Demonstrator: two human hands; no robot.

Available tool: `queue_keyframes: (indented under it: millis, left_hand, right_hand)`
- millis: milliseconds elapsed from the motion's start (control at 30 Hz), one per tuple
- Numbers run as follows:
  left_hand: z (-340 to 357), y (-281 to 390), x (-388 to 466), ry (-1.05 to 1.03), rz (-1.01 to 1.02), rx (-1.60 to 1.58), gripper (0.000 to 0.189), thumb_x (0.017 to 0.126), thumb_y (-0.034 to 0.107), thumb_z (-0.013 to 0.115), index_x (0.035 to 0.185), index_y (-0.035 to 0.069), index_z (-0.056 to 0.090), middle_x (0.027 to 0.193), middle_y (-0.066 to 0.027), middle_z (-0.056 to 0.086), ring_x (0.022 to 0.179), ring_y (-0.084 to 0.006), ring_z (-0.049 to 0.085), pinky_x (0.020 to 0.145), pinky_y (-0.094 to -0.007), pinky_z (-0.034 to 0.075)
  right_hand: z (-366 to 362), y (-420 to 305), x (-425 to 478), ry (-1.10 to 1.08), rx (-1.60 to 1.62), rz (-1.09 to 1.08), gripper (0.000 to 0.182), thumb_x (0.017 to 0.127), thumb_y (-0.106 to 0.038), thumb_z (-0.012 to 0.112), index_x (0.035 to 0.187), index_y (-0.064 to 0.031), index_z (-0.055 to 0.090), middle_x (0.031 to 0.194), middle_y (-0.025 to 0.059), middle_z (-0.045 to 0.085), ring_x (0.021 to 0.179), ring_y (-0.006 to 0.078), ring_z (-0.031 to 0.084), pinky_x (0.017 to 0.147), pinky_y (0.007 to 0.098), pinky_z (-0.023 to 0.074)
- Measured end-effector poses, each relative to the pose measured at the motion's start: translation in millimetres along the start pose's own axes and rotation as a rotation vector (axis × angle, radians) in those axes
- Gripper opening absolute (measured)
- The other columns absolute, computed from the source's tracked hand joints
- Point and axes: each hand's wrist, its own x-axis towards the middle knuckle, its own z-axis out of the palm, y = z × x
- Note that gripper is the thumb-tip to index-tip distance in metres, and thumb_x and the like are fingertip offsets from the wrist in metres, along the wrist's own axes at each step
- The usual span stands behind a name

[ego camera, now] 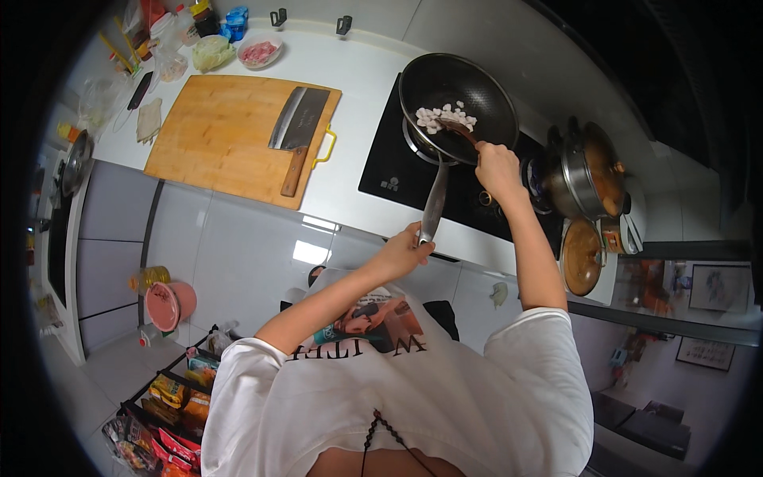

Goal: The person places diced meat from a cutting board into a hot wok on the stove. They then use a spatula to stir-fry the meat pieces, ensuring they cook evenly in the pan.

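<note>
A black wok (477, 83) sits tilted over the left burner of a black glass gas hob (393, 161). My left hand (405, 253) grips the end of the wok's long metal handle (436, 197). In my right hand (499, 170) is a brown wooden spatula (458, 127), its blade down among pale, whitish chunks of food (438, 116) in the wok. These pieces are gathered on the near left side of the wok's inside. Part of the spatula's handle is hidden by my fingers.
Left of the hob, a cleaver (301, 119) lies on a bamboo cutting board (214, 131). Behind are a bowl of raw meat (260, 51) and a cabbage (212, 52). A lidded steel pot (575, 173) stands at right, near a glass lid (581, 256). A pink bucket (171, 304) is on the floor.
</note>
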Motion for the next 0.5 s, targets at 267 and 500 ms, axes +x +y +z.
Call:
queue_keyframes:
  millis: [267, 500]
  left_hand:
    - [-2, -13, 4, 0.037, 0.000, -0.013, 0.056, 0.086, 0.025, 0.055, 0.132, 0.001, 0.033, 0.085, -0.0047, 0.056, 0.075, -0.0114, 0.059, 0.061, -0.0226, 0.043]
    - [1, -15, 2, 0.023, 0.014, -0.018, 0.054, 0.087, 0.025, 0.054, 0.131, 0.002, 0.034, 0.085, -0.0046, 0.056, 0.074, -0.0109, 0.059, 0.061, -0.0223, 0.043]
  right_hand:
    - [7, 7, -4, 0.027, 0.018, 0.048, 0.023, 0.073, -0.003, 0.053, 0.094, -0.0018, 0.064, 0.075, 0.0221, 0.062, 0.073, 0.0359, 0.062, 0.069, 0.0429, 0.0493]
    - [21, 11, -2, -0.010, 0.038, 0.016, 0.022, 0.072, -0.002, 0.052, 0.091, -0.0016, 0.063, 0.074, 0.0234, 0.061, 0.073, 0.0380, 0.061, 0.069, 0.0452, 0.0483]
